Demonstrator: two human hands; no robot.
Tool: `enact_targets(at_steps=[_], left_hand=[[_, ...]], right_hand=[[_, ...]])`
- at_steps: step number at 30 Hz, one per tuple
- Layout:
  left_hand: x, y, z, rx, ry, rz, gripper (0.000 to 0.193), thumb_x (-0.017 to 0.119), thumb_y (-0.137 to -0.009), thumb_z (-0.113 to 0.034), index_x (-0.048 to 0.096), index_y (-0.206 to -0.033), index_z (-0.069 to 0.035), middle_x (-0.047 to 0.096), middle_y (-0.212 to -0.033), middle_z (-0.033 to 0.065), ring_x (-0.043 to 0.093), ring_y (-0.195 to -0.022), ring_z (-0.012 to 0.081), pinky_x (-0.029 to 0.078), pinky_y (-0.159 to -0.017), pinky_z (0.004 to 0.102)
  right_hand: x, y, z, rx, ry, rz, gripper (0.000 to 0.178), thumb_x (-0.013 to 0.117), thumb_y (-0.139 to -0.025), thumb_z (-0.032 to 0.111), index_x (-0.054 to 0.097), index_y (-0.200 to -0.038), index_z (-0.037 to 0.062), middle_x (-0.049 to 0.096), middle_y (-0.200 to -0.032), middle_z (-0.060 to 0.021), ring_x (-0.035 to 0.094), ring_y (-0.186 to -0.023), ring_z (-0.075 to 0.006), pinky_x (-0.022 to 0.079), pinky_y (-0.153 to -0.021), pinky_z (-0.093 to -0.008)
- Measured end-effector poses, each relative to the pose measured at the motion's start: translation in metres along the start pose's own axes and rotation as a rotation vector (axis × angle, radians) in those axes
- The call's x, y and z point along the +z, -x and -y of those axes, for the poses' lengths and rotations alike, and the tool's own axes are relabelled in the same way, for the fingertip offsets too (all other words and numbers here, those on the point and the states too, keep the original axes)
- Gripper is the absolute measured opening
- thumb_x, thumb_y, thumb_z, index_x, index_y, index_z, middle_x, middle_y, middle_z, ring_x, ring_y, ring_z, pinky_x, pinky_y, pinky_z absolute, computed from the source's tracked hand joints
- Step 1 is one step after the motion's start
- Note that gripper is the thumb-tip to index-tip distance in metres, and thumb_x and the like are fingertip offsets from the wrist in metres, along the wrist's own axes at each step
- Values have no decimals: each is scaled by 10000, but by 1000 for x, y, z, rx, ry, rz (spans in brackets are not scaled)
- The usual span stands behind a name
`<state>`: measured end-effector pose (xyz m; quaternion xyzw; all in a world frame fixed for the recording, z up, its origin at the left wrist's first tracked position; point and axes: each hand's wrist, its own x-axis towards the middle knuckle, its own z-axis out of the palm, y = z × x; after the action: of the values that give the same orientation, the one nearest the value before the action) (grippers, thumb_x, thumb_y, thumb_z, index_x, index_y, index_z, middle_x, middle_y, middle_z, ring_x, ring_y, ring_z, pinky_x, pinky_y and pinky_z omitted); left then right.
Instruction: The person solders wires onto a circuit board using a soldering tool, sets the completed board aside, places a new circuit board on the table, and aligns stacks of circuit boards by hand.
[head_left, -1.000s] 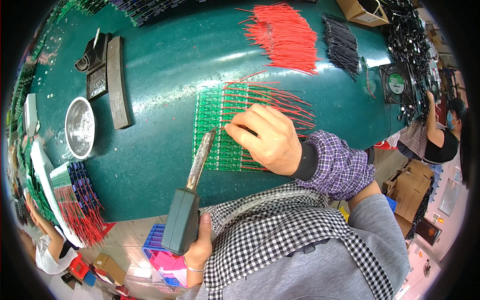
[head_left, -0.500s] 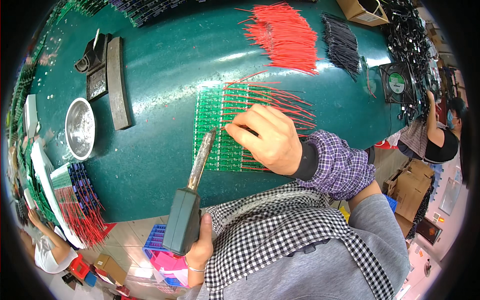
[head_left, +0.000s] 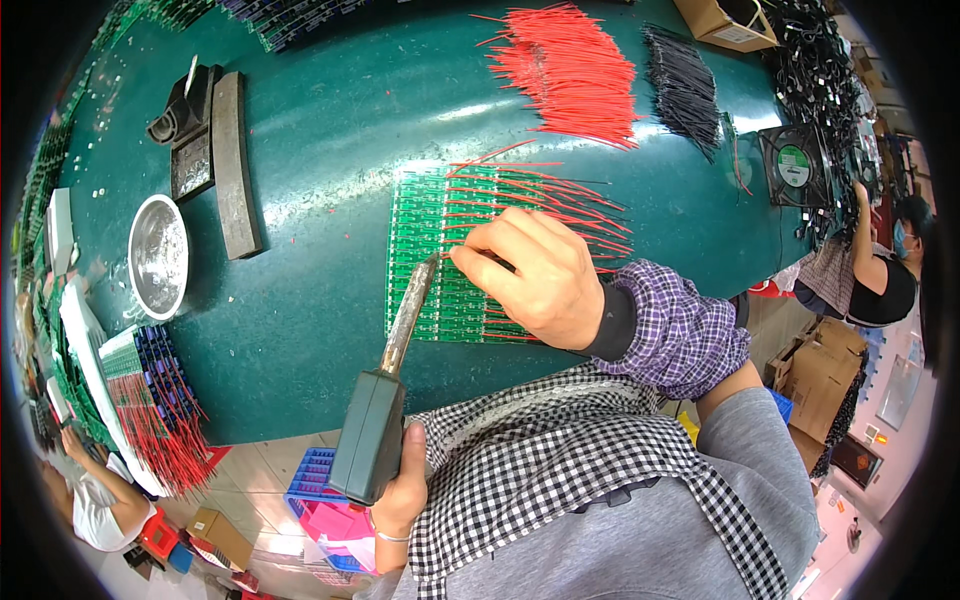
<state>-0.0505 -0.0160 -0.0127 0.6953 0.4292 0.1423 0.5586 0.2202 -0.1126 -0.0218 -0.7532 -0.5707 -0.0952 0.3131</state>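
Note:
My left hand (head_left: 402, 495) is wrapped round the dark green handle of a soldering iron (head_left: 368, 440). The iron slants up and away, and its tip meets the green circuit board panel (head_left: 415, 215) close to my right fingertips. My right hand (head_left: 540, 280) hangs over the panel with thumb and forefinger pinched on a red wire, whose end barely shows at the iron's tip. Several red wires (head_left: 570, 195) run from the panel toward the right, partly covered by my right hand. Whether the solder there is molten cannot be seen.
At the back lie a heap of red wires (head_left: 570, 75) and a bundle of black wires (head_left: 683, 90). A metal bowl (head_left: 160, 257), a dark curved bar (head_left: 236, 165) and an iron stand (head_left: 192, 165) are on the left. A fan (head_left: 795, 168) stands right. Two people work nearby.
The soldering iron's tip has shifted slightly up and to the right, closer to my right fingertips. My right hand stays in place.

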Motion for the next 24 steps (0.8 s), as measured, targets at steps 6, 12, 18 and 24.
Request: enact_targets(at_steps=[6,12,18,24], left_hand=[[-1,0,-2,47,7,-31,404,718,-852,66,611,-1240,33,661,-1078,120,591,-677,120,487,-571,247],[-4,-7,-10,152,-14,-76,453,708,-814,86,590,-1249,40,655,-1098,134,565,-650,119,456,-536,240],[-25,-47,-34,598,-40,-550,477,652,-833,97,513,-1290,103,657,-1129,204,453,-570,109,349,-478,220],[-81,-101,-65,328,-182,-1013,144,739,-872,-15,687,-934,105,607,-706,85,465,-543,121,358,-507,268]], right_hand=[[0,0,0,-3,4,-3,264,673,-705,63,682,-964,9,627,-883,-77,610,-733,-226,496,-600,-335],[1,0,-1,-6,0,-10,255,679,-704,64,680,-954,12,626,-880,-73,606,-729,-224,495,-599,-334],[1,1,-1,-2,18,-11,248,690,-708,59,676,-952,19,623,-874,-68,599,-725,-219,485,-594,-329],[-1,2,0,0,6,-1,235,699,-719,56,674,-950,23,625,-883,-65,595,-732,-216,481,-600,-329]])
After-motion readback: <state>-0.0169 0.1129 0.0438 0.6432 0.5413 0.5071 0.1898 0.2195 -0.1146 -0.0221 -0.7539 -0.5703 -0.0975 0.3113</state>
